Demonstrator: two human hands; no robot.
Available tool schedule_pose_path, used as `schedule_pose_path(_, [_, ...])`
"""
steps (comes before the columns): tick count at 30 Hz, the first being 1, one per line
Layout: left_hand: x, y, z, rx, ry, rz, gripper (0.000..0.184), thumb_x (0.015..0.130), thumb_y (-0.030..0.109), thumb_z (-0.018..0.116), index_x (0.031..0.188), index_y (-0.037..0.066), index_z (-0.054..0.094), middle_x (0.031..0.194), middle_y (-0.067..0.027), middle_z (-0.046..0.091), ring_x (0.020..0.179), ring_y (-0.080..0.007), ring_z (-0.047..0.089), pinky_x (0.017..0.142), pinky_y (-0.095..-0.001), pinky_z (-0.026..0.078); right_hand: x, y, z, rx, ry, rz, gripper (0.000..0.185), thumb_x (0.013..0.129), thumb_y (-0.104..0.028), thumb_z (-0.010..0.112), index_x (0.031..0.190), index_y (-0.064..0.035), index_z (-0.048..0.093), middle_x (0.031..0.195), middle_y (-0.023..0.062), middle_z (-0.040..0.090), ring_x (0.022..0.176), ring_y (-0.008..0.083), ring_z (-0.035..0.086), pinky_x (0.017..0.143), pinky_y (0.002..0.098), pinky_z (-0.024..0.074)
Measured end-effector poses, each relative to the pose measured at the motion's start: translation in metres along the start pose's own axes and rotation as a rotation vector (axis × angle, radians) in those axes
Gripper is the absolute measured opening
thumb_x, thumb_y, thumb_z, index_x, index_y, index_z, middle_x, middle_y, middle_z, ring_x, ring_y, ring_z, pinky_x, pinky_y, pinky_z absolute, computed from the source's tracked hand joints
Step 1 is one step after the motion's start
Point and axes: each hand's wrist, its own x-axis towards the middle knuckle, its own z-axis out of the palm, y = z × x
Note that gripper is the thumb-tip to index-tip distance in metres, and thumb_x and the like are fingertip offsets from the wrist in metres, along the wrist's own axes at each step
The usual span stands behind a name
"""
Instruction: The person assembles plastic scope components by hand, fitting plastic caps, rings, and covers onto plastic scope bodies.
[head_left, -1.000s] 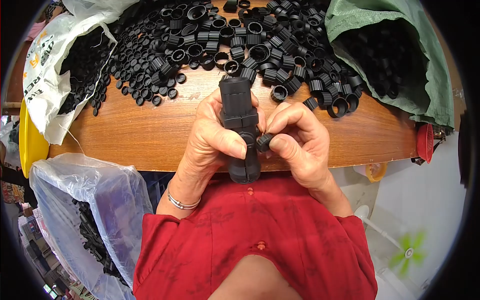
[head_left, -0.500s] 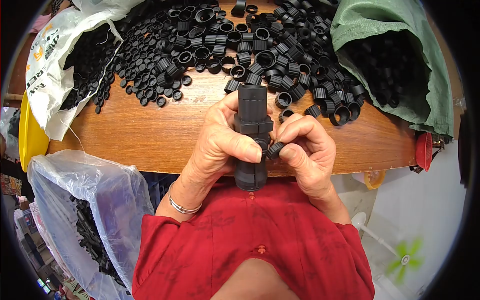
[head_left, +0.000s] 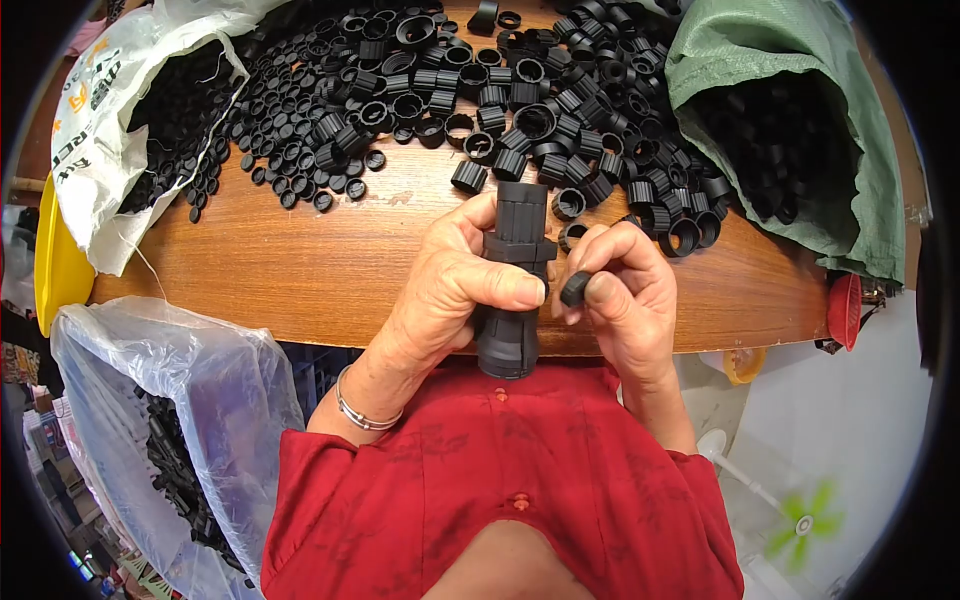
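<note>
My left hand (head_left: 440, 285) is wrapped round a black cylindrical body (head_left: 518, 225), its thumb pressed across the middle. The body stands roughly lengthwise in view, over the table's front edge. Just to its right, my right hand (head_left: 632, 300) pinches a small black ribbed cap (head_left: 575, 289) between thumb and fingers. A small gap shows between cap and body. Behind the hands lie many ribbed black rings (head_left: 468, 177) and small round black caps (head_left: 323, 201).
On the wooden table (head_left: 230, 270), a white sack (head_left: 90, 150) at left and a green sack (head_left: 870, 190) at right hold black parts. A plastic-lined bin (head_left: 215, 380) stands lower left. Yellow (head_left: 50, 260) and red (head_left: 845, 308) containers flank the table.
My left hand and the black body have shifted right. My right hand has also moved right, and the cap is now apart from the body and turned.
</note>
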Motion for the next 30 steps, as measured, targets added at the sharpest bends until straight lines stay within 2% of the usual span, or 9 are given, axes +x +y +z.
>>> schedule_pose_path(6, [0.002,-0.005,-0.001,-0.059,-0.021,0.007,0.067,0.063,0.009,0.090,0.121,-0.002,0.057,0.101,-0.0080,0.067,0.083,-0.0156,0.067,0.078,-0.0276,0.058,-0.001,-0.004,0.015,-0.602,0.038,-0.159,0.012,0.092,-0.002,0.068,0.100,0.0005,0.060,0.090,0.0038,0.064,0.074,0.0095,0.063,0.066,0.0237,0.0533])
schedule_pose_path(7, [0.002,-0.005,-0.001,-0.021,-0.025,-0.015,0.071,0.063,0.011,0.090,0.123,-0.002,0.056,0.101,-0.0074,0.067,0.084,-0.0155,0.067,0.078,-0.0277,0.058,-0.003,-0.010,0.022,-0.643,0.079,-0.091,0.011,0.094,-0.003,0.066,0.101,-0.0001,0.059,0.087,0.0031,0.064,0.075,0.0081,0.063,0.066,0.0234,0.0537])
schedule_pose_path(10, [0.002,-0.003,0.001,0.058,-0.040,-0.051,0.074,0.066,0.011,0.089,0.130,-0.001,0.054,0.100,-0.0058,0.065,0.086,-0.0147,0.066,0.077,-0.0278,0.058,-0.006,-0.014,0.021,-0.358,0.101,0.141,0.011,0.094,-0.002,0.064,0.103,-0.0004,0.057,0.086,0.0031,0.065,0.075,0.0070,0.063,0.065,0.0219,0.0532])
schedule_pose_path(12, [0.002,-0.004,0.002,0.063,-0.056,-0.039,0.070,0.070,0.005,0.085,0.132,0.002,0.053,0.102,-0.0048,0.063,0.085,-0.0137,0.065,0.074,-0.0272,0.058,-0.007,-0.008,0.022,-0.404,0.119,0.050,0.012,0.095,-0.001,0.064,0.104,-0.0005,0.056,0.086,0.0035,0.065,0.074,0.0064,0.063,0.063,0.0205,0.0523])
schedule_pose_path(16, [0.000,-0.005,0.005,0.268,-0.062,0.077,0.087,0.061,0.013,0.092,0.136,0.003,0.049,0.102,-0.0018,0.059,0.090,-0.0114,0.060,0.077,-0.0265,0.053,-0.006,0.001,0.020,-0.427,0.110,-0.111,0.010,0.094,-0.001,0.064,0.102,-0.0008,0.058,0.086,0.0032,0.065,0.072,0.0053,0.061,0.059,0.0194,0.0496])
schedule_pose_path(17, [-0.001,-0.005,0.009,0.425,-0.048,0.164,0.092,0.055,0.019,0.096,0.132,0.003,0.049,0.100,-0.0010,0.057,0.091,-0.0111,0.057,0.077,-0.0264,0.050,-0.007,0.003,0.019,-0.496,0.095,-0.153,0.010,0.094,0.000,0.065,0.101,-0.0007,0.058,0.086,0.0032,0.065,0.072,0.0051,0.061,0.059,0.0194,0.0490])
schedule_pose_path(21, [0.000,-0.006,0.007,0.592,-0.021,0.257,0.086,0.054,0.025,0.096,0.124,0.003,0.051,0.098,-0.0012,0.058,0.087,-0.0107,0.055,0.075,-0.0257,0.049,-0.008,0.008,0.015,-0.656,0.059,-0.255,0.009,0.091,0.003,0.065,0.099,-0.0001,0.062,0.084,0.0037,0.065,0.071,0.0049,0.060,0.060,0.0197,0.0474])
schedule_pose_path(23, [-0.002,-0.004,0.010,0.581,0.030,0.229,0.083,0.054,0.024,0.096,0.123,0.003,0.053,0.096,-0.0007,0.058,0.086,-0.0102,0.055,0.074,-0.0253,0.049,-0.009,0.009,0.018,-0.563,0.090,-0.216,0.011,0.091,0.006,0.063,0.099,0.0003,0.064,0.084,0.0043,0.065,0.070,0.0052,0.060,0.060,0.0197,0.0461])
schedule_pose_path(30, [-0.004,0.002,0.010,0.607,0.082,0.247,0.069,0.054,0.015,0.092,0.115,0.003,0.061,0.093,0.0014,0.059,0.083,-0.0090,0.055,0.072,-0.0239,0.049,-0.010,0.008,0.010,-0.655,0.003,-0.255,0.017,0.092,0.006,0.059,0.107,0.0009,0.066,0.085,0.0046,0.066,0.073,0.0065,0.060,0.062,0.0209,0.0454])
